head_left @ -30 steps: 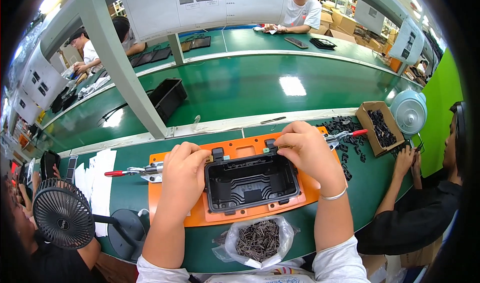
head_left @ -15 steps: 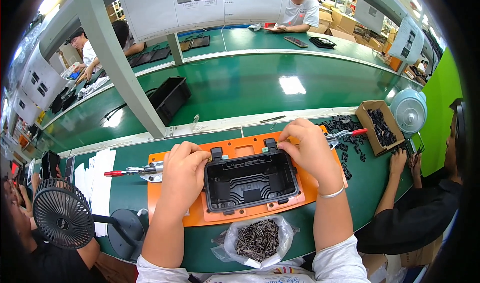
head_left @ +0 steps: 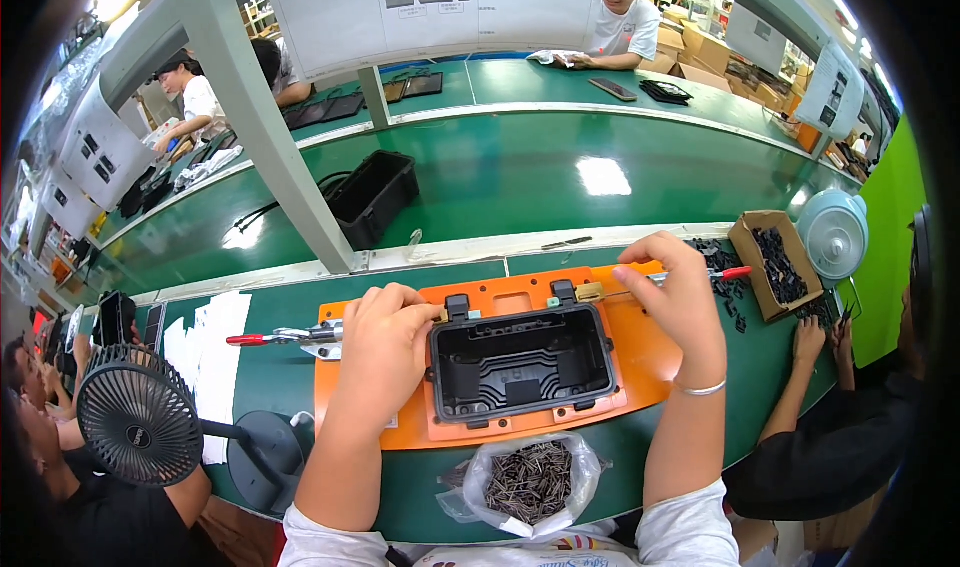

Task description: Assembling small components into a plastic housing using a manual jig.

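A: Near edge first. Clear bag of dark screws (head_left: 528,482) at the bench's front edge, between the forearms. Behind it the black plastic housing (head_left: 520,362), open side up, seated in the orange fixture plate (head_left: 640,352), mid-bench.

B: Hands?

A: Left hand (head_left: 385,342) curled shut over the left toggle clamp (head_left: 290,337), the red-handled one, at the housing's left rim. Right hand (head_left: 675,292) pinching the right toggle clamp (head_left: 690,277) at the back-right corner, fingers closed on its bar.

B: Doing it well?

A: My call: press both clamps evenly so the housing sits flat in the plate, and keep fingertips off the pads. Check that the two black latches along the back rim aren't trapped.

B: Around it?

A: Black desk fan (head_left: 140,427) at the front-left corner, white papers (head_left: 215,357) beside it. Cardboard box of black parts (head_left: 770,262) and white fan (head_left: 835,232) at the right end, loose black parts scattered near the right clamp handle; another person's hands work there, close. Behind, the green conveyor (head_left: 560,182) carries an empty black tray (head_left: 375,197).
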The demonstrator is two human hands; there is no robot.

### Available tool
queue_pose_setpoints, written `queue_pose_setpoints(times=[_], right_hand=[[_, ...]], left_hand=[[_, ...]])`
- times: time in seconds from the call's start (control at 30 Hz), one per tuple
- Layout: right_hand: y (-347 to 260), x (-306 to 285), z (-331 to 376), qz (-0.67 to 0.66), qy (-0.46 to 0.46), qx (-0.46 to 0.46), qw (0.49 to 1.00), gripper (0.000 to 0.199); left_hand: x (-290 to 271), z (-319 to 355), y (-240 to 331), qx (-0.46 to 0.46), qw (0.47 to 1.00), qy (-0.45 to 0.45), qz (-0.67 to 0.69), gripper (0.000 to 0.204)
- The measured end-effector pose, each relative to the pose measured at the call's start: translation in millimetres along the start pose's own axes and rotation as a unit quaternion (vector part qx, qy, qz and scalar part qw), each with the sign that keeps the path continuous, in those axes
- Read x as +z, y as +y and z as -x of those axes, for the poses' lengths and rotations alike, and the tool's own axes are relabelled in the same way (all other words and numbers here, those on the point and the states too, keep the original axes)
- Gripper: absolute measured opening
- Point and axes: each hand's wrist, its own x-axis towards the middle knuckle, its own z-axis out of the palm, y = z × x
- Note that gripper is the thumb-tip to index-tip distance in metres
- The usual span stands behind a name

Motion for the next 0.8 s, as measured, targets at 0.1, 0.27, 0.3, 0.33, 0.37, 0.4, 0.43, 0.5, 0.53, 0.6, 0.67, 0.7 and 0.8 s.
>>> queue_pose_setpoints(times=[0.1,0.27,0.3,0.33,0.37,0.4,0.43,0.5,0.53,0.6,0.67,0.7,0.8], right_hand=[[17,-21,2,-0.005,0.035,0.041,0.999,0.016],[95,-59,17,0.053,0.170,0.190,0.966,0.035],[112,-77,28,0.112,0.231,0.202,0.945,0.042],[111,-81,30,0.169,0.231,0.262,0.922,0.050],[110,-79,30,0.169,0.233,0.259,0.922,0.050],[107,-75,30,0.048,0.251,0.353,0.900,0.053],[101,-76,30,-0.071,0.265,0.437,0.856,0.056],[143,-80,40,-0.412,0.225,0.374,0.800,0.052],[145,-75,37,-0.425,0.302,0.362,0.773,0.045],[125,-68,24,-0.430,0.380,0.346,0.742,0.039],[92,-64,4,-0.464,0.431,0.235,0.737,0.028],[93,-66,-1,-0.463,0.431,0.234,0.738,0.028],[86,-76,-16,-0.505,0.241,0.124,0.819,0.039]], left_hand=[[-4,-1,3,0.001,1.000,-0.001,-0.010,0.014],[-3,0,6,0.022,1.000,-0.018,-0.008,0.021],[-5,-1,13,0.039,0.999,-0.024,-0.002,0.024],[-5,0,12,0.039,0.999,-0.021,-0.002,0.024],[-4,2,11,0.045,0.998,-0.027,-0.017,0.027],[-5,3,11,0.052,0.998,-0.032,-0.031,0.030],[-4,4,11,0.055,0.998,-0.028,-0.027,0.030],[-4,6,10,0.047,0.996,-0.063,-0.031,0.033],[-2,7,9,0.045,0.996,-0.076,-0.032,0.034],[0,7,10,0.052,0.995,-0.078,-0.036,0.035],[-2,9,9,0.051,0.994,-0.081,-0.048,0.035],[-3,10,9,0.051,0.994,-0.082,-0.052,0.036],[-3,8,10,0.058,0.994,-0.082,-0.042,0.037]])
